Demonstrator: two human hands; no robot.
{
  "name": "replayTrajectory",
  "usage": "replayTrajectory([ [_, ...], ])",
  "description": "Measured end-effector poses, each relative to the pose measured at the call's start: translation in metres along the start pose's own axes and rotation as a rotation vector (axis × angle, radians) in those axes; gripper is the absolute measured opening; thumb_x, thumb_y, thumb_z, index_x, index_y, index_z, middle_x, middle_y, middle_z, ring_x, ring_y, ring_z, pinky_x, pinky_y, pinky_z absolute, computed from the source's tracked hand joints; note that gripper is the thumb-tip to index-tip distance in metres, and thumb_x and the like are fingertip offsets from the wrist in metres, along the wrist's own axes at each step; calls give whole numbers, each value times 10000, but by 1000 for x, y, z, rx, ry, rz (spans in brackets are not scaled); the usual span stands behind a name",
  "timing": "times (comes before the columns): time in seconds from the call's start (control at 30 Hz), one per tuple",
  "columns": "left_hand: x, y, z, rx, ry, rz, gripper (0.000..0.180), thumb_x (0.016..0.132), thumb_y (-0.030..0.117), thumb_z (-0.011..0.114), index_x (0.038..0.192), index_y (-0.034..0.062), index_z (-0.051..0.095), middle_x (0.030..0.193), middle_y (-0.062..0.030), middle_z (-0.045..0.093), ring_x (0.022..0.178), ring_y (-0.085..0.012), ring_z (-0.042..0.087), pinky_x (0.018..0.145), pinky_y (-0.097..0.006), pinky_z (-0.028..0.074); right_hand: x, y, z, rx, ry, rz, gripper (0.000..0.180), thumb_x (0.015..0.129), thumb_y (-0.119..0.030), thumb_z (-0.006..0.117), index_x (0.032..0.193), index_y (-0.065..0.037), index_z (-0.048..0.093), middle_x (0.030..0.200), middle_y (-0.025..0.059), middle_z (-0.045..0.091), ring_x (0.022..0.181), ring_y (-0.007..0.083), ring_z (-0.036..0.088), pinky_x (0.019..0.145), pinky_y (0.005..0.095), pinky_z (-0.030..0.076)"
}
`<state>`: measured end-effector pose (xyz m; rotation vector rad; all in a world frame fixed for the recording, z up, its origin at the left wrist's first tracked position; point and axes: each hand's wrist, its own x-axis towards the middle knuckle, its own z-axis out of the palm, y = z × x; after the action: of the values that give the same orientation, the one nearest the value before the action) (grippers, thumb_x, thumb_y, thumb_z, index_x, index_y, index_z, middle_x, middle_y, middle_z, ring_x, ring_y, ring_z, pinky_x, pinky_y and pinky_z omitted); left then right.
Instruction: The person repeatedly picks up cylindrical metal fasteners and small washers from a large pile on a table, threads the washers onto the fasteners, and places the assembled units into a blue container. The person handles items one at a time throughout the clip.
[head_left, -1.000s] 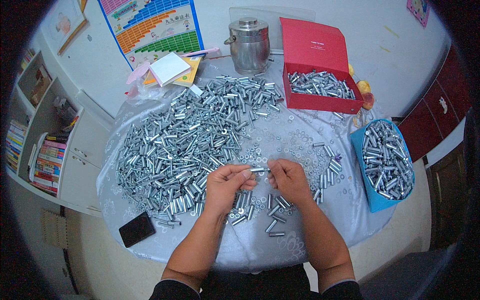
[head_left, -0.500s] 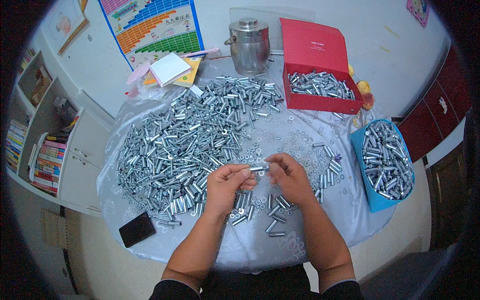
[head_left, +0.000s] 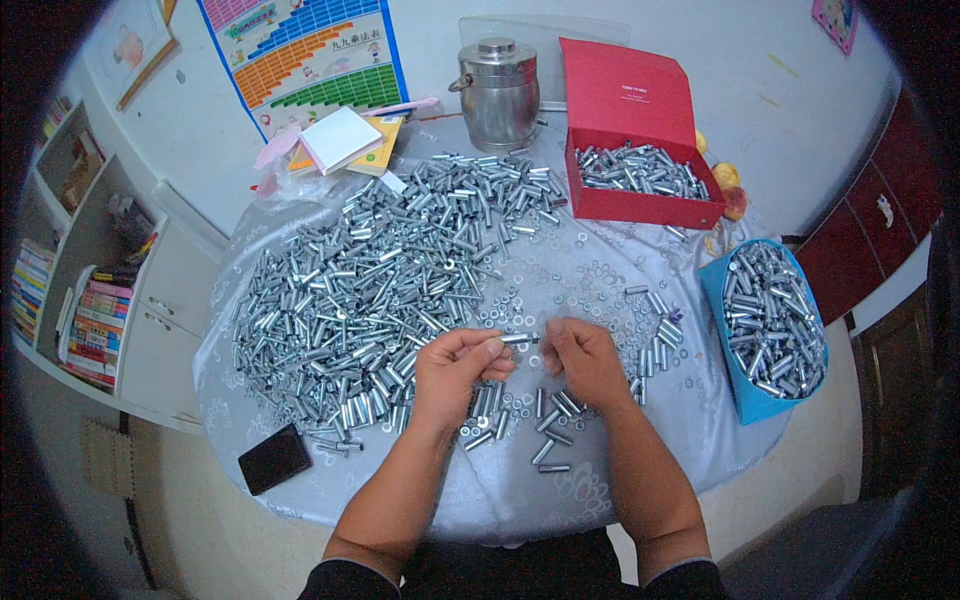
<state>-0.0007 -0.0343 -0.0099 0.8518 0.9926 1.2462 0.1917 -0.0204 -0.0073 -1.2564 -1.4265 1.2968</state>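
Observation:
Over the middle of the table, my left hand (head_left: pixel 455 368) is closed, thumb and index finger pinching a silver sleeve bolt (head_left: pixel 519 339) that lies nearly level and points right. Close to the bolt's free end is my right hand (head_left: pixel 585 362), its thumb and fingers curled together; anything between them is too small or hidden to make out. Under and around both hands lie loose washers (head_left: pixel 517 405) and nuts. Several metal sleeves (head_left: pixel 553 438) are scattered nearest me. To the left spreads a large heap of silver bolts and sleeves (head_left: pixel 370 290).
A red open box (head_left: pixel 645 207) at the back right and a blue bin (head_left: pixel 752 400) at the right both hold metal pieces. A steel pot (head_left: pixel 498 95) and notebooks (head_left: pixel 340 138) stand at the back. A black phone (head_left: pixel 274 460) lies at the front left of the cloth-covered table (head_left: pixel 690 450).
My right hand has turned slightly at the bolt's end, its fingers drawing in and curling more. My left hand and the bolt stay nearly in place.

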Motion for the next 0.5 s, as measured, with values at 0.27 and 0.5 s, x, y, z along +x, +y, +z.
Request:
replayTrajectory([
  [0.27,1,0,2,-7,4,-6,159,877,37,637,1007,-55,648,859,-160,694,710,-198,686,639,-288,574,4,16,0,25,-10,28,218,937,-231,578,954,-16,611,784,36,611,698,108,551,633,279,454],
  [0.5,1,-2,1,-9,2,1,163,874,35,640,1011,-53,648,859,-159,696,709,-195,686,635,-281,570,0,-1,6,97,49,-29,132,922,-134,580,886,-11,613,713,20,583,650,96,539,614,259,450],
])
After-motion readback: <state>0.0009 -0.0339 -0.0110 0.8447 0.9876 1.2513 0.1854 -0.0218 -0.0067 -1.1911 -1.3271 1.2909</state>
